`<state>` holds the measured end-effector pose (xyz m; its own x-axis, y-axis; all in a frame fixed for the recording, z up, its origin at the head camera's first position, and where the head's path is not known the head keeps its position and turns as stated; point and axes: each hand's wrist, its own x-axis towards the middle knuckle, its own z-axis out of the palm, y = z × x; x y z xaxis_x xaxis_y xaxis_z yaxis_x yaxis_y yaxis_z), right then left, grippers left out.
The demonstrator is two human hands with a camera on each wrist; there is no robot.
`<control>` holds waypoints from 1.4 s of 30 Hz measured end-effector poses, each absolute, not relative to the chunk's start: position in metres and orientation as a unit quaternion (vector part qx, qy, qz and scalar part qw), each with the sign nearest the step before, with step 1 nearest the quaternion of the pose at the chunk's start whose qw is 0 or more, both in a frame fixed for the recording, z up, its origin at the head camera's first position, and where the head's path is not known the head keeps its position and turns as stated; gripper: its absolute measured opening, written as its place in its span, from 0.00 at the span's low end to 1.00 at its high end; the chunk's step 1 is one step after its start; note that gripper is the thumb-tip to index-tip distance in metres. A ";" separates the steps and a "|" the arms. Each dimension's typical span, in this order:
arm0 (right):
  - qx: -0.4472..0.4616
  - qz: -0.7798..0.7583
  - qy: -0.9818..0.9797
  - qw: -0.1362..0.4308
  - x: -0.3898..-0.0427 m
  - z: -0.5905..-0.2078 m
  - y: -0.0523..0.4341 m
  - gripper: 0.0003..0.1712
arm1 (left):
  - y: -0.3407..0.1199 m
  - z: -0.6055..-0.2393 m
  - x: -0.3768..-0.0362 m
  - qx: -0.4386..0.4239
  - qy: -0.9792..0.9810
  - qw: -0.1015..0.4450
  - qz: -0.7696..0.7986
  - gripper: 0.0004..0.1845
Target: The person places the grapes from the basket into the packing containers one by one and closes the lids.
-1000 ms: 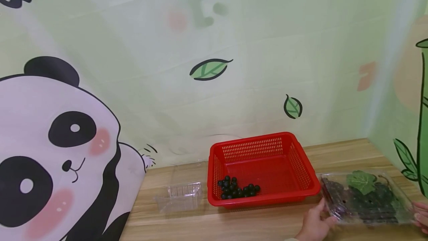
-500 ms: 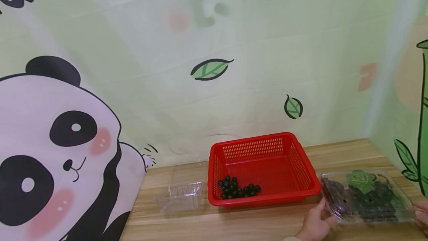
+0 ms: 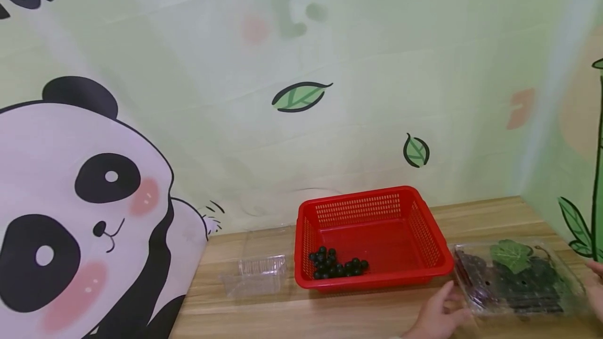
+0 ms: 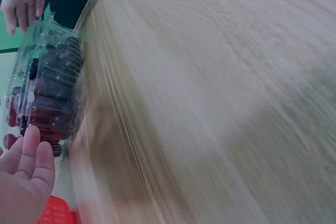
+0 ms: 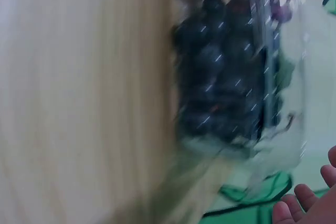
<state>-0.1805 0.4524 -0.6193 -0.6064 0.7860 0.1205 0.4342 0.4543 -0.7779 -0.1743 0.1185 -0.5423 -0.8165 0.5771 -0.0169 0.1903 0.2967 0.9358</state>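
A lidded clear plastic box (image 3: 520, 281) of dark grapes stands on the table at the right of the head view, with a green leaf (image 3: 511, 255) under its lid. Just off its near left corner is my left hand (image 3: 434, 315), fingers loosely extended. In the left wrist view, those fingers (image 4: 30, 153) overlap the box end; contact is unclear. At the box's opposite end, my right hand (image 3: 594, 292) is partly cut off by the frame. The right wrist view shows its relaxed fingers (image 5: 304, 195) apart from the box.
A red plastic basket (image 3: 372, 281) stands left of the box, with a small bunch of dark grapes (image 3: 332, 264) in its near left corner. Further left lies an open clear plastic container (image 3: 256, 281). A printed panda backdrop (image 3: 367, 67) rises behind the wooden table (image 3: 348, 318).
Both hands have let go of the grape box. The left has drawn back slightly to the left, and the right has loosened at the other end. The box stays in place.
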 end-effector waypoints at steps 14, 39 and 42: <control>-0.165 0.358 -0.912 0.117 -0.198 -0.572 0.393 0.32 | 0.078 -0.529 -0.169 0.190 0.746 0.247 0.588 0.24; 0.036 0.456 -0.889 0.016 -0.223 -0.479 0.290 0.33 | 0.042 -0.530 -0.172 0.152 0.737 0.198 0.628 0.23; 0.038 0.461 -0.887 0.008 -0.228 -0.478 0.284 0.32 | 0.039 -0.530 -0.173 0.157 0.737 0.186 0.630 0.23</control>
<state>-0.2277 0.2840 -0.4780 -0.9970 -0.0593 0.0491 -0.0742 0.5720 -0.8169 -0.1728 0.0391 -0.5296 -0.8810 0.4669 -0.0767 -0.0032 0.1562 0.9877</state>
